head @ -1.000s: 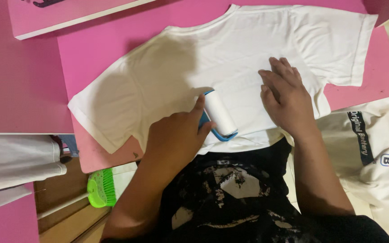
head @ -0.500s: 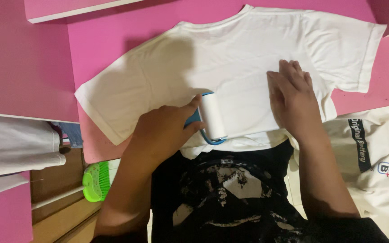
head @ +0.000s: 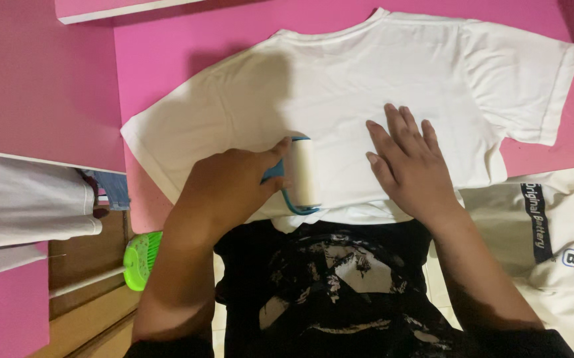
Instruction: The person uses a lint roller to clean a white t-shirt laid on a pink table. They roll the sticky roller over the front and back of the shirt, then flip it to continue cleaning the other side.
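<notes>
A white T-shirt (head: 366,86) lies spread flat on a pink table (head: 167,46). My left hand (head: 224,189) grips the blue handle of a lint roller (head: 302,174), whose white roll rests on the shirt near its lower hem. My right hand (head: 409,162) lies flat on the shirt just right of the roller, fingers spread and pointing away from me, pressing the cloth down. My black printed shirt (head: 330,278) shows at the bottom between my arms.
A white garment with a dark stripe (head: 552,245) lies at the right. Folded white cloth (head: 28,205) sits at the left edge, with a green plastic item (head: 139,260) below it. A pink board (head: 121,8) stands at the top left.
The view has shifted, so the shirt sits lower in frame. My left hand and the roller stay near the hem with a slight shift; my right hand stays flat.
</notes>
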